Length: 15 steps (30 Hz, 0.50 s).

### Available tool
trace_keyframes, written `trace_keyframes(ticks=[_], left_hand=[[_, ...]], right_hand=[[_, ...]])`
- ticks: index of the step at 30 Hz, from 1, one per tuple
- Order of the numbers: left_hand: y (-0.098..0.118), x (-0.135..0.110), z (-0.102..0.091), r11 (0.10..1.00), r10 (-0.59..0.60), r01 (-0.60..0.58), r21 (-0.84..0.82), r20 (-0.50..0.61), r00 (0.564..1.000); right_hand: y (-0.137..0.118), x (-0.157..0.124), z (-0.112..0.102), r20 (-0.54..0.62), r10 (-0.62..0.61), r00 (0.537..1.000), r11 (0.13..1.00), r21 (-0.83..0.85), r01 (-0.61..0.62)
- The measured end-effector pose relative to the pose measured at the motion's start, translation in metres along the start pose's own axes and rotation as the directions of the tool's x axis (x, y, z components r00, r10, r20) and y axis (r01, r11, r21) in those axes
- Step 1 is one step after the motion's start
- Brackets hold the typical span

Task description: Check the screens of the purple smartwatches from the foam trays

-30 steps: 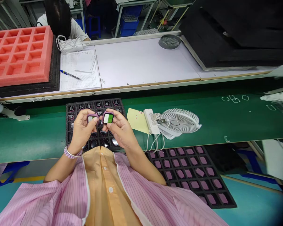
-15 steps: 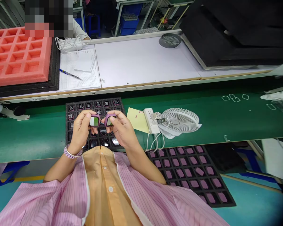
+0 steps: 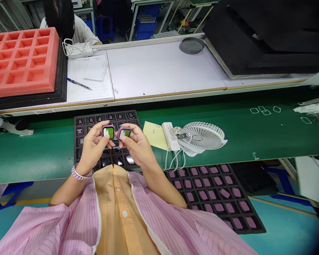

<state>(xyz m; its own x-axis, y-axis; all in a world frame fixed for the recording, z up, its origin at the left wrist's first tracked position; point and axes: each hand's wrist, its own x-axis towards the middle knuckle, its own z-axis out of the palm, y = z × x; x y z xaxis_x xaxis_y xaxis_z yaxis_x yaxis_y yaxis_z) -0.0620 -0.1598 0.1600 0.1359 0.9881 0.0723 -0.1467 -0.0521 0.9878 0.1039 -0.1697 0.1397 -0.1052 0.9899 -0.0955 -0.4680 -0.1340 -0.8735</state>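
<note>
Between the thumb and fingers of my left hand (image 3: 93,144) is a purple-framed smartwatch case (image 3: 108,131), its screen showing green and white. My right hand (image 3: 138,144) pinches a similar smartwatch case (image 3: 124,132), also with green and white on its face. Both are held side by side with a narrow gap, faces turned up toward me. Beneath them lies a dark foam tray (image 3: 77,117) with rows of dark-faced watch pieces in its pockets, partly hidden by my hands. I cannot tell whether either case has a loose cover.
Right of the tray are a yellow note (image 3: 153,136), a white power strip (image 3: 168,131) with cables and a white fan (image 3: 203,136). A tray of purple pieces (image 3: 210,194) lies lower right. Pink foam (image 3: 21,85) stands back left, near a person (image 3: 81,30).
Both watch cases have tilted, so more of their faces shows. The left hand has shifted slightly right and up, its thumb now at the lower edge of its case.
</note>
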Motion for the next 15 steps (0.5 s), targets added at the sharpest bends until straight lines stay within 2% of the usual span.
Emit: trace_keyframes(ticks=[15], left_hand=[[-0.0029, -0.0028, 0.0011, 0.997, -0.022, 0.027, -0.074, 0.068, 0.997]], right_hand=[[0.0023, 0.0007, 0.0003, 0.003, -0.041, 0.999, 0.999, 0.007, 0.041]])
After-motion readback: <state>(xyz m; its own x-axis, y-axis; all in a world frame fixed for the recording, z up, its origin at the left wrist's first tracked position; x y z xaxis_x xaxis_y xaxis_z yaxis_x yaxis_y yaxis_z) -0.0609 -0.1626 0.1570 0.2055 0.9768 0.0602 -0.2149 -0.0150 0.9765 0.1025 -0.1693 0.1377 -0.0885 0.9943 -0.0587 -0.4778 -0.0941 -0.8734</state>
